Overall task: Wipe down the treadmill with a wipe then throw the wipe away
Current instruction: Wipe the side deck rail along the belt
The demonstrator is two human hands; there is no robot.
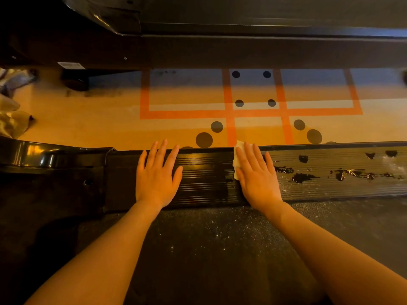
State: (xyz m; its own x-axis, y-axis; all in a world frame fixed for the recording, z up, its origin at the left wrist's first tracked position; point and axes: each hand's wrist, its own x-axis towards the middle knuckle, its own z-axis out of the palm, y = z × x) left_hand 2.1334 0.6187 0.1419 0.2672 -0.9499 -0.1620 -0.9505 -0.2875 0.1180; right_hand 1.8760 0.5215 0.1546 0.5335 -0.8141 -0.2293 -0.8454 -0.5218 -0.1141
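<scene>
A: Treadmill [198,249] fills the view, its dusty belt [220,238] nearest the person; the ribbed side rail [204,179] looks glossy on the left, dull and blotched to the right.

B: So the wiper should work rightward, stroking along the ribs?

A: Likely. The left hand [157,175] lies flat with fingers spread, bracing on the rail. The right hand [256,176], fingers straight, presses the white wipe [237,159] onto the rail, just beside the blotches [302,177].

B: Firm, even pressure, then.
</scene>
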